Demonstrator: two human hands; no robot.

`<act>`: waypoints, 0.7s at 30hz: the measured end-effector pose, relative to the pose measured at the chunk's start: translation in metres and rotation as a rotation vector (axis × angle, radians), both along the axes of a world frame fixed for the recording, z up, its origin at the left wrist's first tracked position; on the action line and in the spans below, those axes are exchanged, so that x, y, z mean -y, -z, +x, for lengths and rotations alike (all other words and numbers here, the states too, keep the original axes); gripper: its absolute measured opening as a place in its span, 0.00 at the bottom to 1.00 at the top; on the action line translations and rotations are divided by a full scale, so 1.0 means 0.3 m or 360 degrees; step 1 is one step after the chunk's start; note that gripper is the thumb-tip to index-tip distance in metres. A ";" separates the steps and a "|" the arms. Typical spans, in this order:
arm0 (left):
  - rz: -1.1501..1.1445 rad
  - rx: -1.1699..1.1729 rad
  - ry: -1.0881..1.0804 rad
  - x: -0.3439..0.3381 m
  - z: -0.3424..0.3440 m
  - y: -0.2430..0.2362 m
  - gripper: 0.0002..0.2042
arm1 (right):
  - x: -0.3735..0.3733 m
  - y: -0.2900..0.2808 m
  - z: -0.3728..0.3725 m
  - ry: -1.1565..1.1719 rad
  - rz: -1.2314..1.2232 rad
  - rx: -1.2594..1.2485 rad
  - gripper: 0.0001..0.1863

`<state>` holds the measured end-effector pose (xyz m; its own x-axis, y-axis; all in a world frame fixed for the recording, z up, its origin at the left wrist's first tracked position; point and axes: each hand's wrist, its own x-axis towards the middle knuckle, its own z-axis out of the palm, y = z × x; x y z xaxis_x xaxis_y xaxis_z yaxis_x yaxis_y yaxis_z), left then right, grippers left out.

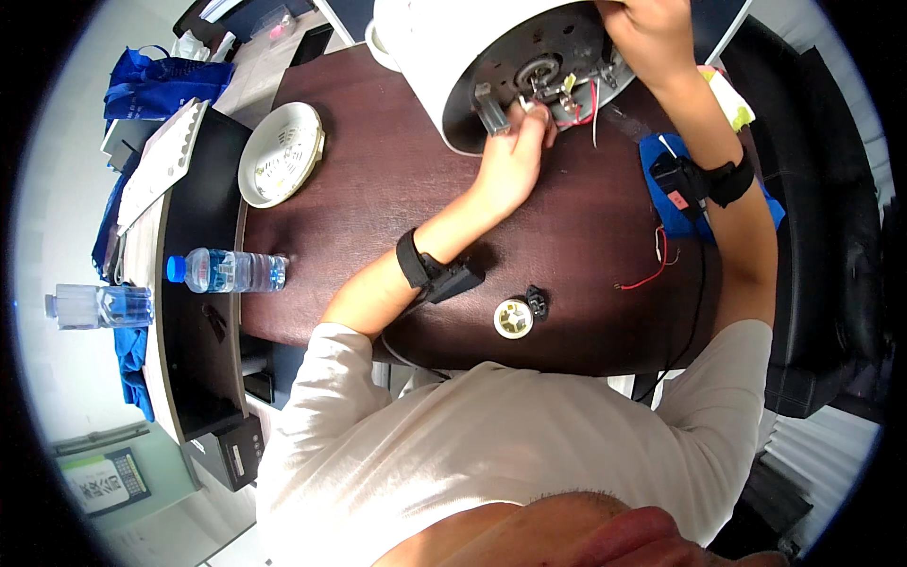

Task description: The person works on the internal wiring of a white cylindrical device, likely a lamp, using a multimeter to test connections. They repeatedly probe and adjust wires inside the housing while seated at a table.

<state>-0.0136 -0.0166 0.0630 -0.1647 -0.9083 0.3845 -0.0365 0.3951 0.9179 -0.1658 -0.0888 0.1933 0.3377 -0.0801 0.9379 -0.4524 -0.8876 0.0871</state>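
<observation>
Cooker body [453, 47], white and tipped on its side, lies at the desk's [378, 198] far edge with its open underside facing the person. Left of it a round white plate [281, 154] sits near the left edge, a clear bottle [227, 270] with a blue cap and blue label lying below. Bare dark wood spreads between. The left hand [515, 156] pinches a small metal part in the underside; the right hand [652, 33] is closed on the rim. A white round part [513, 318] lies near the front edge; red wires [652, 265] and blue cloth [666, 180] lie right.
</observation>
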 end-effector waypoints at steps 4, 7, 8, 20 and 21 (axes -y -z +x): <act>0.0131 -0.0086 -0.0007 -0.006 -0.008 0.005 0.13 | 0.009 0.005 0.013 0.0025 0.0100 -0.0046 0.21; 0.0152 -0.0101 -0.0028 0.008 -0.009 0.001 0.13 | 0.019 -0.005 0.020 0.0074 0.0154 -0.0084 0.21; 0.0164 -0.0138 -0.0015 0.015 -0.010 0.003 0.13 | 0.022 -0.012 0.026 0.0098 0.0160 -0.0099 0.21; 0.0455 -0.0640 0.0118 0.095 0.029 0.022 0.12 | 0.152 -0.090 0.158 0.0089 0.0261 -0.0425 0.13; 0.0462 -0.0657 0.0101 0.099 0.039 0.033 0.12 | 0.161 -0.081 0.172 0.0075 0.0277 -0.0447 0.13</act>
